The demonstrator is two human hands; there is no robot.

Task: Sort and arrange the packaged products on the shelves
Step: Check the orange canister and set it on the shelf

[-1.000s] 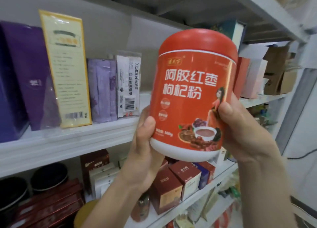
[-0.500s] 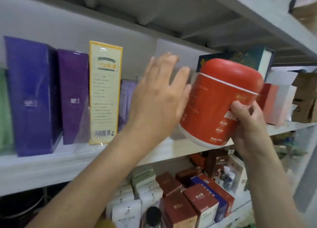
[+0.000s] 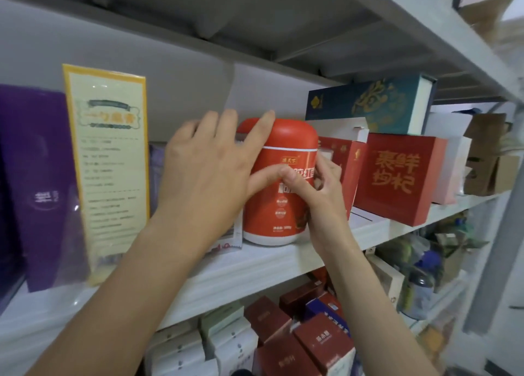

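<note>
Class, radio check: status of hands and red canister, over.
Left hand flat against red canister. Right hand grips its front. Canister upright on shelf, red box beside.

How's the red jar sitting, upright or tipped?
Upright. The red jar stands with its white base flat on the shelf, lid on top. The left hand rests on the lid; the right hand holds its side.

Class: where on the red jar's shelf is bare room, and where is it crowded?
Bare: the shelf's front strip before the purple box and yellow-framed box; open height above the red jar. Crowded: stacked boxes right of it.
</note>
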